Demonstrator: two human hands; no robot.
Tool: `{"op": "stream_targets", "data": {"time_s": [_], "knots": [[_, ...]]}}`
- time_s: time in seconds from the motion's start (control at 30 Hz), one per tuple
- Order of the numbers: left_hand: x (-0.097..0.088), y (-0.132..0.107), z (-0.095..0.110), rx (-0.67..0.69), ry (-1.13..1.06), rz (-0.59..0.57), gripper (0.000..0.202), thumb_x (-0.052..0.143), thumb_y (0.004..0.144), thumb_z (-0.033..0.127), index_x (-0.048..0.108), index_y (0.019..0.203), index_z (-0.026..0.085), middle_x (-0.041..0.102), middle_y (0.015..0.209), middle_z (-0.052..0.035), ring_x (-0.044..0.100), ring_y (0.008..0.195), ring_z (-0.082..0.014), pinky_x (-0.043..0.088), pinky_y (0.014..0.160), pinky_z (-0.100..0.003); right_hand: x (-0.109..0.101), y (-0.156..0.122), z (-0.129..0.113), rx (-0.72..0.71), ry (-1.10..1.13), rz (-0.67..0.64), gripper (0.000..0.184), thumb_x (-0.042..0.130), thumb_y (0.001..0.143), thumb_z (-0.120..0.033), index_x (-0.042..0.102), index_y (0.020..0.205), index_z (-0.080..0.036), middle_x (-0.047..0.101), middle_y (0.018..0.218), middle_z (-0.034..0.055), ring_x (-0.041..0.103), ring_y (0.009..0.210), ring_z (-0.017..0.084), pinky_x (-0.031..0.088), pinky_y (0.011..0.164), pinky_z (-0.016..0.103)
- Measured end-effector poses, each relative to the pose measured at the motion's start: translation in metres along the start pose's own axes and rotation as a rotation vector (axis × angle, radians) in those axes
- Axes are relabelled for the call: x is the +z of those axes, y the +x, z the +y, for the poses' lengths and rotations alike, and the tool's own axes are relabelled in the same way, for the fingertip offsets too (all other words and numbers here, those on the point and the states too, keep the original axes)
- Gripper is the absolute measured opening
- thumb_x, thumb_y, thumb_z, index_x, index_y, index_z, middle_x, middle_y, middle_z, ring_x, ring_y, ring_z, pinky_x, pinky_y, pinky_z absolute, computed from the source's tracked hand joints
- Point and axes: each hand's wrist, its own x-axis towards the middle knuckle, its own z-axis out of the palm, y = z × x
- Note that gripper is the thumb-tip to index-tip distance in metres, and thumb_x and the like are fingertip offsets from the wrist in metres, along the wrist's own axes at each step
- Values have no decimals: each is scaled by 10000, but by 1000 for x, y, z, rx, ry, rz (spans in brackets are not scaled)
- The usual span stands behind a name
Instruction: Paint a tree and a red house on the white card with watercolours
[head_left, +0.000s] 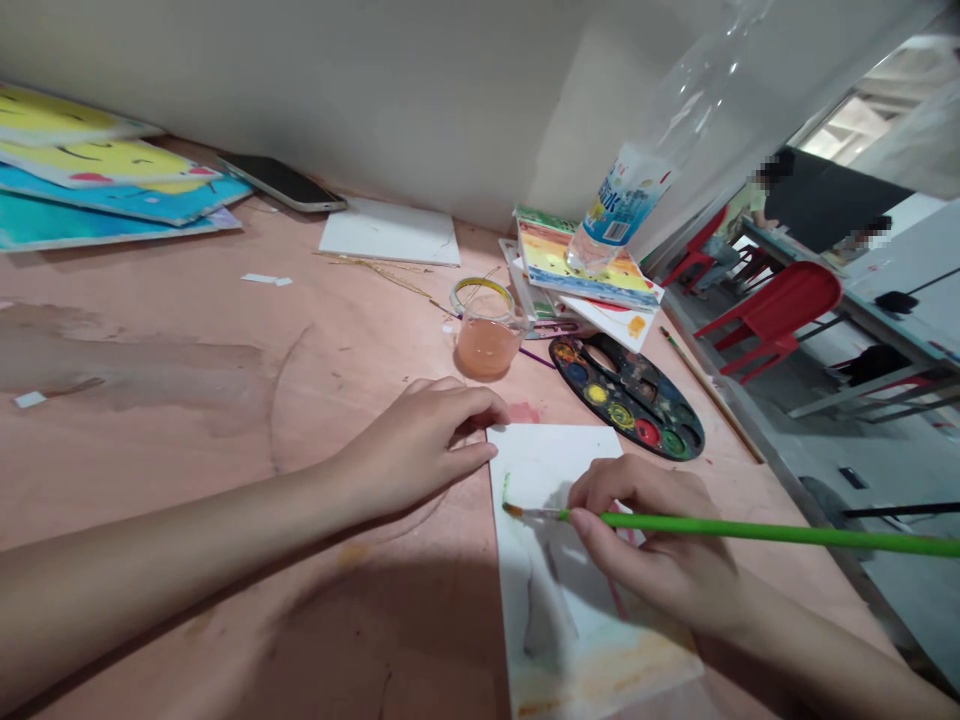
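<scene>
My right hand (652,530) pinches a green-handled paintbrush (720,527) close to its metal collar. The brush tip meets a white painting sheet (547,460), beside a short green stroke near the left edge. Orange and yellow paint colours the sheet's near end, with grey and red marks above it, partly under my hand. My left hand (427,435) rests on the table, its fingers stretched out and its fingertips at the sheet's upper left edge. Just beyond the sheet lie a black oval paint palette (637,395) with several colours and a clear cup (489,340) of orange-tinted water.
A plastic bottle (622,200) stands on stacked paintings (540,250) at the wall. Further left are a white board (390,232), a phone (281,183) and more paintings (112,190). Another brush (712,395) lies along the right table edge. Red chairs (787,305) and people are beyond.
</scene>
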Motion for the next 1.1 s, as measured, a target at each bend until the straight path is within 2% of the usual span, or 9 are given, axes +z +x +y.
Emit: {"op": "stream_targets", "data": {"time_s": [0.27,0.4,0.67,0.77,0.93,1.1], "knots": [[0,0,0,-21,-11,6,173,645,903,287,752,1034,252,772,1013,-4,662,917,-218,438,830,-354,-6,0,-3,-10,47,-65,192,628,944,-147,570,788,-242,695,639,-48,654,518,112,480,506,212],[1,1,0,-18,-3,2,185,637,906,292,758,1041,255,779,1009,-5,659,927,-223,436,840,-362,-8,-4,-2,10,36,-68,160,647,960,-174,601,822,-240,736,698,-21,699,581,133,502,536,230],[0,1,1,-21,-20,1,163,633,909,284,748,1021,254,777,1010,1,661,911,-215,436,821,-349,-8,0,-4,-8,32,-103,170,620,956,-151,579,814,-235,721,682,-22,677,565,116,491,535,210],[0,1,0,-14,-21,0,173,628,913,304,751,1025,256,771,1011,-6,660,918,-219,447,814,-346,-11,1,-5,-32,61,-120,194,606,948,-146,544,788,-238,667,632,-42,623,521,98,467,512,196],[1,1,-2,-34,-30,3,226,628,911,375,757,1055,257,766,1051,-25,666,989,-246,468,853,-366,-14,-1,-5,-37,72,-141,176,614,959,-155,557,815,-238,695,671,-30,644,554,105,474,529,200],[1,1,-2,-23,-25,6,224,621,913,366,756,1054,258,767,1041,-22,660,968,-236,459,824,-353,-15,-3,-6,-9,89,-163,185,603,982,-155,546,828,-240,692,680,-35,643,570,99,472,544,197]]}}
